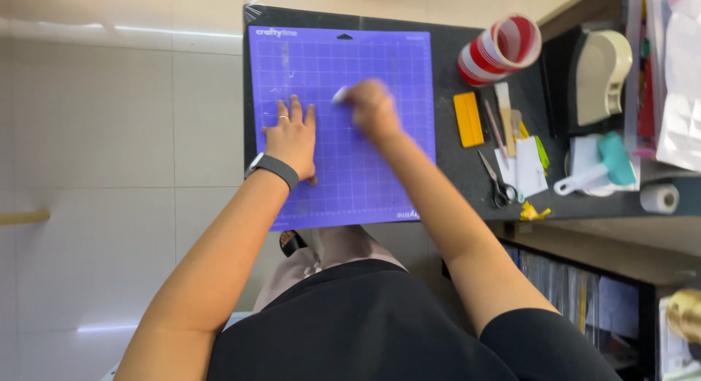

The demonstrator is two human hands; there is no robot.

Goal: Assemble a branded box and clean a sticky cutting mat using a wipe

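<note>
A purple gridded cutting mat (pixel 387 67) lies on a black tabletop (pixel 453 169). My left hand (pixel 292 136) rests flat on the mat's left part, fingers spread, with a ring and a dark wrist band. My right hand (pixel 372 107) is blurred with motion over the mat's middle, closed on a small white object (pixel 340 94) pressed against the mat. What that white object is I cannot make out.
On the black tabletop to the right lie a yellow scraper (pixel 468 119), scissors (pixel 496 180), thin tools, paper scraps and a red-and-white striped roll (pixel 500 48). A beige tape dispenser (pixel 599 74), a teal-and-white tool (pixel 602 165) and a white roll (pixel 659 198) sit farther right. White tiled floor lies left.
</note>
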